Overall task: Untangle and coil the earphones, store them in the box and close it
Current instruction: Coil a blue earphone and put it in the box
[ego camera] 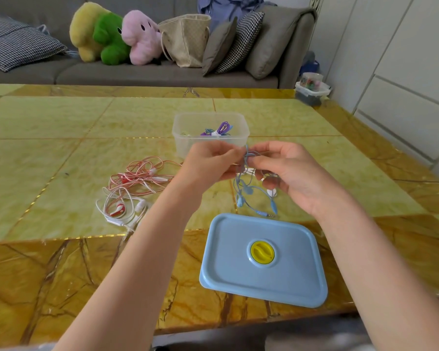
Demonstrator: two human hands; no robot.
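Two hands meet just past the blue lid (262,259). Your left hand (208,162) and right hand (287,171) both pinch the blue earphones (249,191), which hang straight down toward 6 o'clock. The clear box (183,145) waits just behind your hands at 12 o'clock, equally near both. Red and white earphones (134,188) lie tangled at 9 o'clock.
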